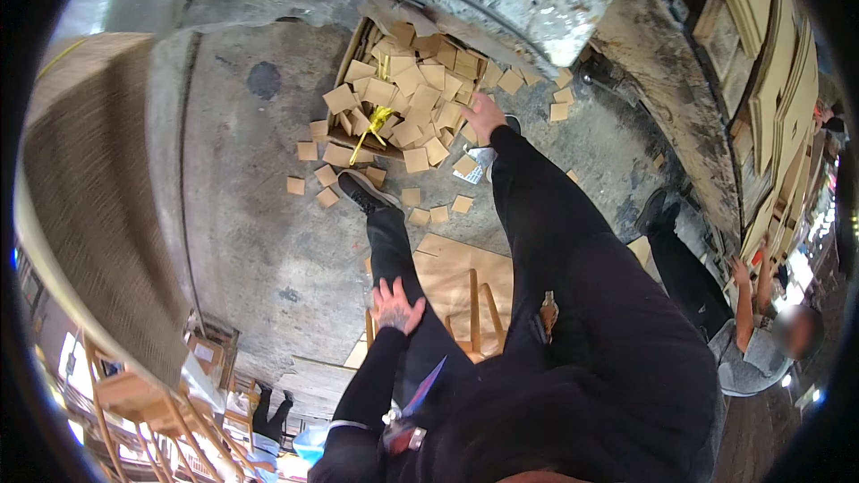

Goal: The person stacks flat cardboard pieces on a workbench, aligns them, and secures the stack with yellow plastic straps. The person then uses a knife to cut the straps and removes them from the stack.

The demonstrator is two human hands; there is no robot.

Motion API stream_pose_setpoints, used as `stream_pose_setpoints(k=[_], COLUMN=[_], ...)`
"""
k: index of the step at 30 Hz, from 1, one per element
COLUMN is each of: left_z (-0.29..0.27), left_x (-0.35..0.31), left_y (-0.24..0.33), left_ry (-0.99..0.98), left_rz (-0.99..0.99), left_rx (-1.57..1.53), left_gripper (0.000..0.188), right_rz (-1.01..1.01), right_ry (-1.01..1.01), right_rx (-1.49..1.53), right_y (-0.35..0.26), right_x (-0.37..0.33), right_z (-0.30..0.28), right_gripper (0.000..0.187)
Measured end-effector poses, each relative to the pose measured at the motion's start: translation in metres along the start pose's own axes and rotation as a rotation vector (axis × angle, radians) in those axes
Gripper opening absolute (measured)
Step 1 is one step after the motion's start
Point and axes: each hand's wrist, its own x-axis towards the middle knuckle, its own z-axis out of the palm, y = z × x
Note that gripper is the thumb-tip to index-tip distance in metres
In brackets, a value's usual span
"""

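Black-sleeved, the right arm (546, 183) stretches forward, its right hand (484, 118) beside a box (352, 52) heaped with cardboard squares (412, 80), grip unclear; the left hand (397, 307) rests open, fingers spread, on the left leg (438, 331).

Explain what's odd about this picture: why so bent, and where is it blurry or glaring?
In the head view, the wide fisheye lens bends edges near its dark round rim, probably including the cardboard stack at left; in the head view, white glare breaks out at far right and lower left; in the head view, the small cardboard squares look fairly crisp, a co-worker's head blurred.
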Motion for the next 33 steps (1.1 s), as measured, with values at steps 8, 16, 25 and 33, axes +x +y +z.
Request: stream_pose_setpoints(k=[8,16,25,33], left_z=[-0.006,-0.02,-0.023,-0.026], left_x=[0.03,0.038,0.041,0.042], left_y=[-0.05,-0.053,-0.045,-0.032], left_ry=[0.273,0.283,0.277,0.189], left_rz=[0.143,0.192,0.198,0.125], left_rx=[-0.013,0.038,0.046,0.084], left_gripper=[0.064,0.058,0.056,0.057], right_rz=[0.479,0.462,0.548,0.702], right_ry=[0.394,0.305,0.321,0.358], right_rx=[0.25,0.58,0.425,0.686], right_y=[-0.005,-0.047,-0.071,0.002], right_x=[0.124,0.107,0.104,0.111], right_z=[0.06,0.127,0.15,0.147], right_gripper=[0.097,0.108,0.094,0.095])
